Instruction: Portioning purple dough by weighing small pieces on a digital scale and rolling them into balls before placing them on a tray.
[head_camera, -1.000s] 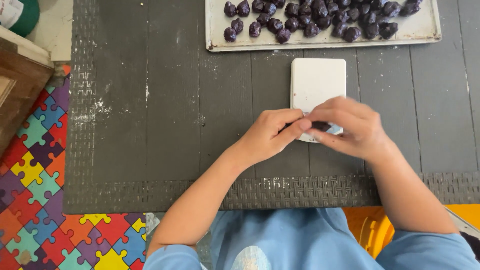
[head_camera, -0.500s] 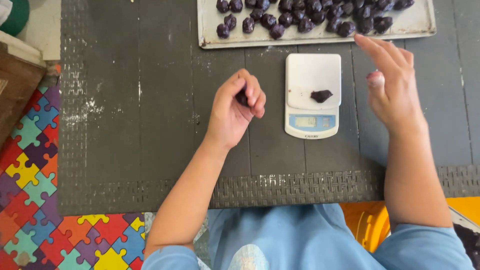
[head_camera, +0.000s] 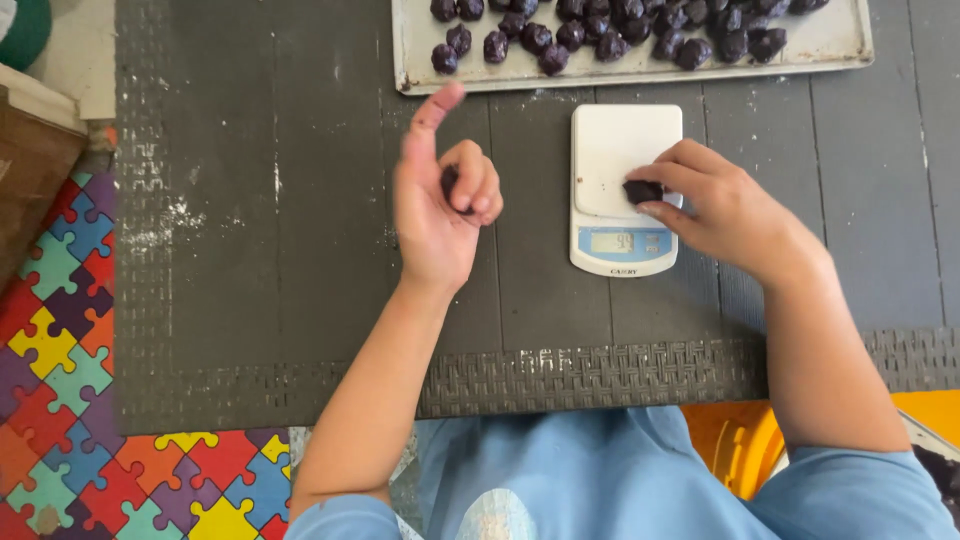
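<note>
Head view: a white kitchen scale (head_camera: 625, 160) stands on the dark tabletop (head_camera: 280, 250), just below a pale tray (head_camera: 420, 80) of dark purple lumps. Right hand (head_camera: 725, 215) pinches a dark lump (head_camera: 642, 190) on the scale platform. Left hand (head_camera: 440, 205), raised palm-up with forefinger extended, curls its other fingers around a second dark piece (head_camera: 452, 185).
</note>
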